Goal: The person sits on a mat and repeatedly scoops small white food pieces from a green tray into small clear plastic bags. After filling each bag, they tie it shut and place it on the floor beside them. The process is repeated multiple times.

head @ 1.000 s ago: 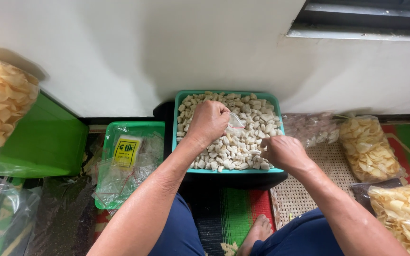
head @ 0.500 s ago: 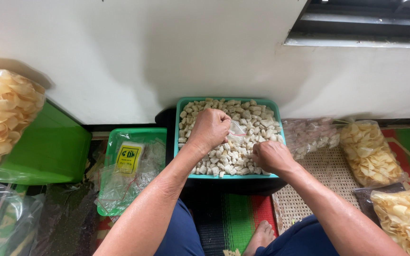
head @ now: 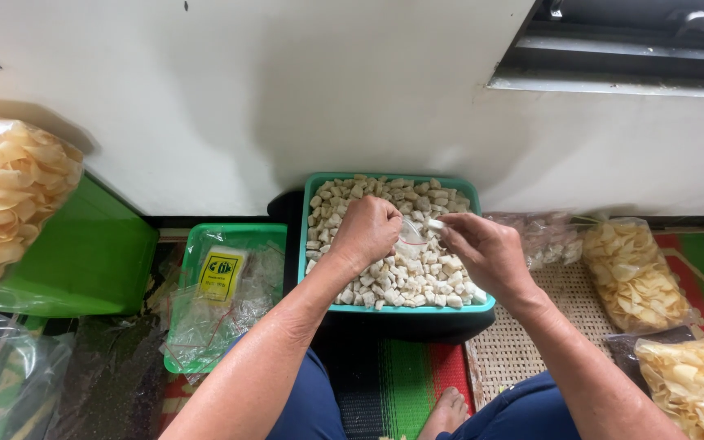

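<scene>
Over the green tray [head: 482,305] of pale chunks [head: 405,277], at its middle. Left hand [head: 368,232] curled, fingers pinched on the clear little bag [head: 411,239], mouth turned right. Right hand [head: 482,248] just beside, fingertips nipping one chunk [head: 435,224] at the bag's far right edge; nearer hand: right.

Both forearms are left bare, with no sleeves seen. Dark blue trousers [head: 523,411] are worn. One bare foot [head: 443,413] is uncovered.
</scene>
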